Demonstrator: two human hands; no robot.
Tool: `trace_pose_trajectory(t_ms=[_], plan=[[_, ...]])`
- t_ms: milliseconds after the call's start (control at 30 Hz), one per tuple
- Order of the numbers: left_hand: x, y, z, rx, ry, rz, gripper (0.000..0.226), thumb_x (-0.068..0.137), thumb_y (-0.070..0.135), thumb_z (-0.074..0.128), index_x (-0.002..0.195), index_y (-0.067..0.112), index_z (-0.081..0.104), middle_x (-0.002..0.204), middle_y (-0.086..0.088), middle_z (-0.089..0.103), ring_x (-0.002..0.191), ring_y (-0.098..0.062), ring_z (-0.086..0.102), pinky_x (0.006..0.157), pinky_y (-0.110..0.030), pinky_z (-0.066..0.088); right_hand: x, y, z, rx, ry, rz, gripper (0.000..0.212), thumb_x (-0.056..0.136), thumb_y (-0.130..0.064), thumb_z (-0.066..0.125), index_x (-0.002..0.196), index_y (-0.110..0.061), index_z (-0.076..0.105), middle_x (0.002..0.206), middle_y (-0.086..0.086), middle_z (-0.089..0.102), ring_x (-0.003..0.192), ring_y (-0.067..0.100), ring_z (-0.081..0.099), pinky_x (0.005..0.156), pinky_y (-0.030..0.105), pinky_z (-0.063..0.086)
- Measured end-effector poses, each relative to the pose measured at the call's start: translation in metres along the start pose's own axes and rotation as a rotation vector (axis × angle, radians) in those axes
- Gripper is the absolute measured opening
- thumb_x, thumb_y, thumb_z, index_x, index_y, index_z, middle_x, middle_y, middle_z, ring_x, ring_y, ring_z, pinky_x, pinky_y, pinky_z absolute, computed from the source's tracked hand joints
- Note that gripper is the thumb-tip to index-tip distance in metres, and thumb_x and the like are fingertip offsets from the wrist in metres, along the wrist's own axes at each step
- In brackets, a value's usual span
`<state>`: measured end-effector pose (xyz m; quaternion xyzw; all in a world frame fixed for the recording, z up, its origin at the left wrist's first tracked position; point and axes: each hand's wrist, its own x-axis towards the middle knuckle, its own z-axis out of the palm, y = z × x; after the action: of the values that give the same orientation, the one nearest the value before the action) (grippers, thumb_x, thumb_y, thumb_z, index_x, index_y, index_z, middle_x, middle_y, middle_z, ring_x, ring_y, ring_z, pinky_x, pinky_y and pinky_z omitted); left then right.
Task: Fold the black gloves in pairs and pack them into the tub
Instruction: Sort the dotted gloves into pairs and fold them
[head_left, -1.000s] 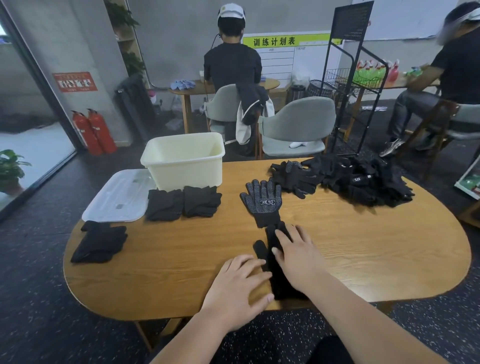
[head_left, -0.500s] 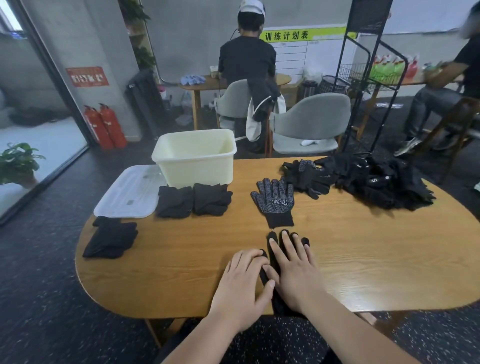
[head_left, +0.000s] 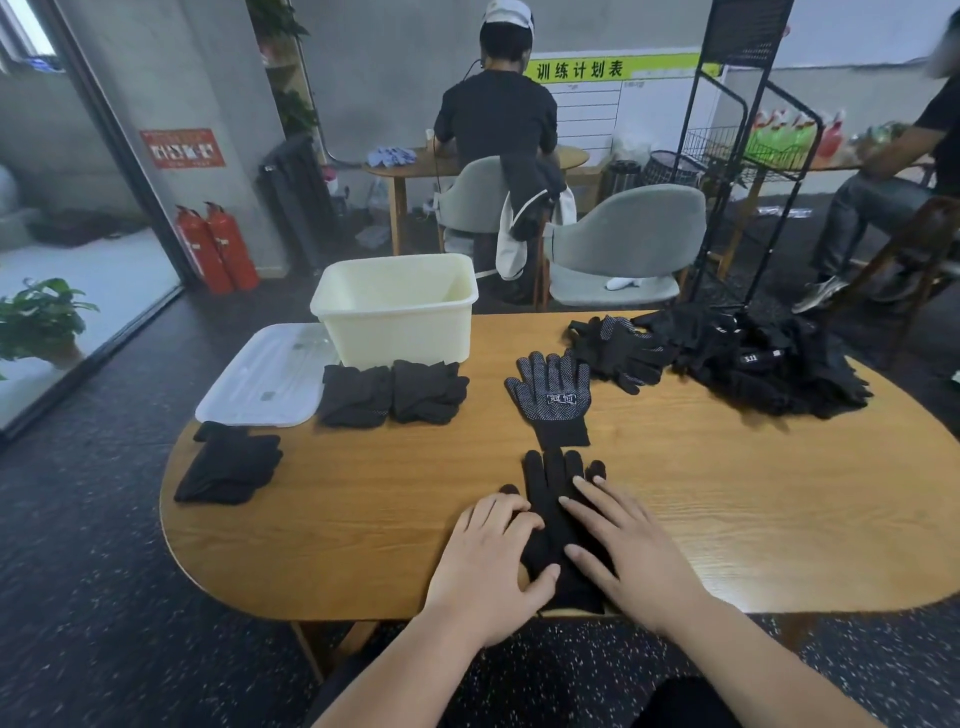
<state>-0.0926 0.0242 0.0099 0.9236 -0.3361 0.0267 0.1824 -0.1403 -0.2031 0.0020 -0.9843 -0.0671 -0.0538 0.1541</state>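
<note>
**1.** Right hand: right fingers straight and released, lying flat on the plain glove.

**2.** Left hand: left fingers bent at the knuckles on the glove's 9 o'clock edge. Whether they pinch or only press cannot be told.

**3.** Plain glove: flat on the bench at its 6 o'clock edge, tips toward 12 o'clock.

**4.** Dotted glove: just beyond at 12 o'clock, apart from it.

**5.** 3 folded pairs at 10 o'clock. The tub stands at 11 o'clock beside its lid, with no gloves seen in it.

**6.** Loose pile at 1 o'clock.

Handling note: the step is judged to be smoothing. It would go best by stroking from cuff toward tips until the knit lies flat. The mate should then go on top with cuffs and fingers squared before any fold.
</note>
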Motion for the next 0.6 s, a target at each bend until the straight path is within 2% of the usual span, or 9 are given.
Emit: trace_pose_trajectory(t_ms=[67, 167, 233, 300, 333, 467, 600], plan=[[0.0, 0.001, 0.0, 0.008, -0.008, -0.009, 0.059, 0.097, 0.068, 0.039, 0.144, 0.034, 0.051, 0.151, 0.016, 0.033, 0.15, -0.009, 0.022, 0.127, -0.036, 0.021, -0.005, 0.002, 0.0, 0.071, 0.058, -0.001, 0.061, 0.105, -0.067, 0.031, 0.16, -0.041, 0.036, 0.171, -0.022, 0.014, 0.16, 0.004, -0.004, 0.13, 0.037, 0.013], [-0.003, 0.0, -0.001, -0.024, 0.01, -0.012, 0.056, 0.098, 0.066, 0.04, 0.144, 0.035, 0.051, 0.152, 0.016, 0.032, 0.149, -0.007, 0.022, 0.126, -0.034, 0.022, -0.012, -0.002, -0.005, 0.204, 0.212, 0.016, 0.046, 0.103, -0.054, 0.055, 0.146, -0.038, 0.056, 0.161, -0.026, 0.034, 0.157, 0.01, 0.019, 0.123, 0.035, 0.027], [-0.006, -0.002, -0.001, -0.053, 0.029, -0.002, 0.05, 0.099, 0.064, 0.043, 0.139, 0.035, 0.054, 0.145, 0.018, 0.035, 0.144, -0.004, 0.026, 0.123, -0.032, 0.026, -0.019, -0.004, -0.004, 0.22, 0.26, -0.055, 0.029, 0.099, -0.046, 0.064, 0.125, -0.035, 0.068, 0.142, -0.024, 0.049, 0.141, 0.015, 0.04, 0.111, 0.038, 0.043], [-0.006, -0.003, -0.001, -0.06, 0.019, 0.009, 0.044, 0.098, 0.062, 0.045, 0.132, 0.037, 0.057, 0.138, 0.021, 0.037, 0.139, -0.002, 0.029, 0.121, -0.032, 0.028, -0.026, -0.006, -0.001, 0.202, 0.26, -0.12, 0.016, 0.096, -0.044, 0.068, 0.109, -0.034, 0.07, 0.125, -0.02, 0.052, 0.125, 0.014, 0.047, 0.097, 0.039, 0.049], [-0.005, -0.002, -0.001, -0.063, 0.017, 0.008, 0.042, 0.098, 0.062, 0.045, 0.13, 0.038, 0.058, 0.136, 0.021, 0.037, 0.137, -0.002, 0.03, 0.12, -0.031, 0.028, -0.028, -0.006, 0.0, 0.198, 0.255, -0.136, 0.012, 0.096, -0.043, 0.069, 0.103, -0.034, 0.07, 0.121, -0.02, 0.052, 0.121, 0.014, 0.047, 0.094, 0.039, 0.049], [-0.003, -0.003, 0.0, -0.085, 0.025, -0.011, 0.04, 0.098, 0.062, 0.045, 0.128, 0.04, 0.059, 0.135, 0.024, 0.037, 0.136, 0.002, 0.03, 0.121, -0.028, 0.025, -0.032, -0.004, -0.001, 0.281, 0.243, -0.125, 0.009, 0.093, -0.047, 0.075, 0.096, -0.039, 0.074, 0.119, -0.025, 0.055, 0.126, 0.014, 0.046, 0.1, 0.036, 0.046], [-0.002, -0.006, 0.0, -0.141, 0.06, -0.048, 0.037, 0.097, 0.059, 0.05, 0.126, 0.041, 0.064, 0.137, 0.028, 0.038, 0.138, 0.006, 0.028, 0.121, -0.025, 0.024, -0.032, -0.004, -0.006, 0.309, 0.177, -0.112, 0.026, 0.085, -0.06, 0.078, 0.105, -0.044, 0.076, 0.124, -0.03, 0.055, 0.131, 0.013, 0.044, 0.104, 0.031, 0.043]])
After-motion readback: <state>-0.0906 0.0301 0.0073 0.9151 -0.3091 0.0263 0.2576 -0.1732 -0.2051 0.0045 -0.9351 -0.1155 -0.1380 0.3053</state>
